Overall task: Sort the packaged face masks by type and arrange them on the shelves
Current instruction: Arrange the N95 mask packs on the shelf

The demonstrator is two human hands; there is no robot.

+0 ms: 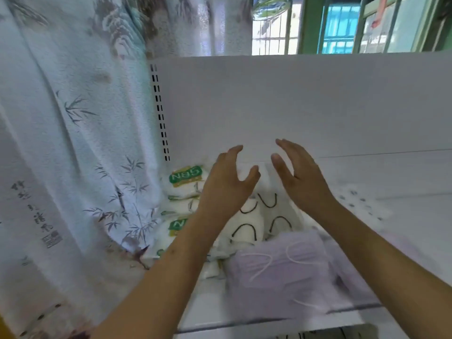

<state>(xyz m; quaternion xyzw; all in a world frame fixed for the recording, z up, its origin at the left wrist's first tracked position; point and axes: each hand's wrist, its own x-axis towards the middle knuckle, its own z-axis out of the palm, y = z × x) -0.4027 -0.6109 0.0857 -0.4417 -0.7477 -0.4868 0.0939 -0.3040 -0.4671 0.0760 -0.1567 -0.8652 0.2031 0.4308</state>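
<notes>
My left hand [226, 182] and my right hand [300, 174] hover above the white shelf [403, 231], palms facing each other, fingers relaxed and holding nothing. Below them lie packs of white masks with black ear loops [264, 216]. To the left is a stack of white packs with green N95 labels [186, 178]. A pack of pale purple masks [278, 270] lies at the shelf's front, under my forearms. At the right, a pack with small dark print [359, 199] looks blurred.
The shelf's white back panel [305, 106] rises behind the packs, with a slotted upright [160, 113] at its left. A bamboo-print curtain [73, 143] hangs to the left. A barred window [340, 28] shows above the panel.
</notes>
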